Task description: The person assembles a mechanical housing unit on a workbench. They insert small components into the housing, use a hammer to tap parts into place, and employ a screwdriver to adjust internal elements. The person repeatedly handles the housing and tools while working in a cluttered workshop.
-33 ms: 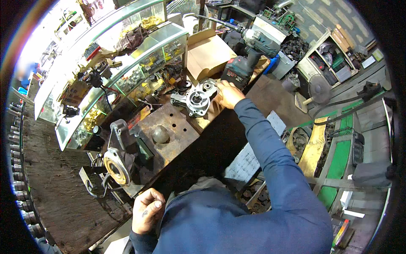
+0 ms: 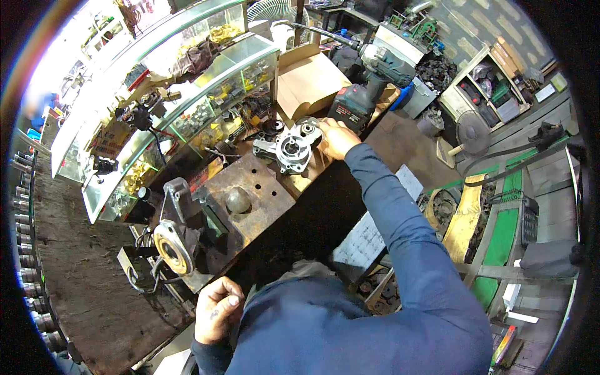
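Note:
My right hand (image 2: pixel 339 139) reaches out to the far side of the bench. Its fingers are closed round the right edge of a silver cast metal housing (image 2: pixel 292 150), which has a round bore in its middle and bolt ears about its rim. A small round bearing-like part (image 2: pixel 307 129) sits at the housing's upper right. Low and close to my body, my left hand (image 2: pixel 219 309) is curled, its thumb against the bent fingers, and nothing shows in it. The right hand's fingertips are partly hidden at the housing.
A rusty steel plate (image 2: pixel 259 194) with a metal dome (image 2: pixel 238 200) lies nearer. Left of it stands another casting (image 2: pixel 174 247) with a tan ring. A black cordless impact wrench (image 2: pixel 359 103) stands beyond my right hand, beside a cardboard box (image 2: pixel 309 81). Glass-fronted bins (image 2: pixel 206 119) line the left.

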A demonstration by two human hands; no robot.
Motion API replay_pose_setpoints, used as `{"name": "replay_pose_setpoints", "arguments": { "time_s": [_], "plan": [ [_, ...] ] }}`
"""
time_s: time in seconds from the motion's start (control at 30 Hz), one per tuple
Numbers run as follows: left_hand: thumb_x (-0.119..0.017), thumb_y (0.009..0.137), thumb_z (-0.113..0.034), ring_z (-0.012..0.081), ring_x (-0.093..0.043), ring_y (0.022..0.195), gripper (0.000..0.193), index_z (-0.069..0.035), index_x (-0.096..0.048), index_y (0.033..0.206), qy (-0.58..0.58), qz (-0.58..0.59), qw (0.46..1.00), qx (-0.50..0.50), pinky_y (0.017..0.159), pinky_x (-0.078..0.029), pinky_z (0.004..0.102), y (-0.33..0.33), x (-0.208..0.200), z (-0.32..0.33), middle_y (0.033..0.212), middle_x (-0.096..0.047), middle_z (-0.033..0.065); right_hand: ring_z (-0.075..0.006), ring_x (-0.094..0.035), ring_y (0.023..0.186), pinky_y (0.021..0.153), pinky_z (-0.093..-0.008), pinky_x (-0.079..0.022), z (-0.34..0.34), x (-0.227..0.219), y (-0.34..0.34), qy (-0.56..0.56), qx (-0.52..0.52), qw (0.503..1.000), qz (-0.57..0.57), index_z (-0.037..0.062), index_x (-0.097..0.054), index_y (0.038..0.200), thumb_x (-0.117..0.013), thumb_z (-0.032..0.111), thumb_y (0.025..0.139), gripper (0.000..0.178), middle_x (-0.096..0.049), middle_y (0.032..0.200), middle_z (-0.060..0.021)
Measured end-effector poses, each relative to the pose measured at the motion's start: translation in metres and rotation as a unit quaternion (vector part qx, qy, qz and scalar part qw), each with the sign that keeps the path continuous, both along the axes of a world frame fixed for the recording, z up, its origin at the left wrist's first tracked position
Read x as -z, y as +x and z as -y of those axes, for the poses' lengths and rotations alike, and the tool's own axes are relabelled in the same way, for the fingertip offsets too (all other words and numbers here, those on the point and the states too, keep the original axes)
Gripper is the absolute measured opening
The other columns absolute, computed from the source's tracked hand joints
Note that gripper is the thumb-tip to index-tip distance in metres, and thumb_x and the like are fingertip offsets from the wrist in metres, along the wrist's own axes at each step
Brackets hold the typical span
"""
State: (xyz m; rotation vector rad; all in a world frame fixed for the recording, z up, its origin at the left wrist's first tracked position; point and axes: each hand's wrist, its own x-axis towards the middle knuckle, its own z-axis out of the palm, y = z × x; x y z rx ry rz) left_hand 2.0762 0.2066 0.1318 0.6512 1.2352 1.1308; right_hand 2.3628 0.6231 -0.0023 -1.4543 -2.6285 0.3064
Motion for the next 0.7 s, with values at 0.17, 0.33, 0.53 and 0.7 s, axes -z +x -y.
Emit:
{"name": "replay_pose_setpoints", "arguments": {
  "time_s": [0.17,0.33,0.53,0.7],
  "plan": [
    [-0.076,0.091,-0.034,0.0061,-0.04,0.054,0.034,-0.005,-0.06,0.089,0.018,0.047,0.999,-0.012,0.049,-0.029,0.024,-0.008,0.015,-0.042,0.069,-0.054,-0.0006,-0.0434,-0.06,0.122,0.106,-0.0504,-0.052,-0.033,-0.011,-0.021,0.007,-0.05,0.998,0.036,0.0072,-0.057,0.142,-0.068,0.012,0.087,0.057,-0.058,0.139,-0.0194],
    [-0.076,0.093,-0.03,0.0059,-0.042,0.057,0.029,-0.004,-0.062,0.093,-0.001,0.065,0.998,-0.017,0.051,-0.032,0.0236,0.006,0.013,-0.074,0.072,-0.054,-0.0012,-0.0411,-0.066,0.119,0.106,-0.0465,-0.051,-0.055,-0.023,-0.041,-0.108,-0.079,0.987,-0.084,-0.0011,-0.065,0.132,-0.071,0.015,0.083,0.052,-0.069,0.125,-0.0292],
    [-0.077,0.093,-0.032,0.0061,-0.043,0.058,0.033,-0.005,-0.063,0.107,-0.032,0.091,0.995,-0.039,0.052,-0.034,0.0236,0.038,0.024,-0.13,0.074,-0.053,-0.003,-0.0409,-0.069,0.115,0.101,-0.0483,-0.054,-0.1,-0.015,-0.079,-0.076,-0.203,0.975,-0.048,0.0008,-0.069,0.127,-0.071,0.014,0.083,0.047,-0.072,0.118,-0.0276],
    [-0.07,0.1,-0.028,0.0048,-0.037,0.055,0.026,-0.006,-0.06,0.11,-0.013,0.144,0.97,-0.196,0.047,-0.029,0.0205,0.075,0.039,-0.193,0.07,-0.044,-0.0032,-0.0424,-0.069,0.11,0.097,-0.0503,-0.054,-0.121,-0.009,-0.098,-0.086,-0.258,0.959,-0.078,-0.0038,-0.067,0.123,-0.075,0.018,0.085,0.044,-0.072,0.112,-0.0277]
  ]
}}
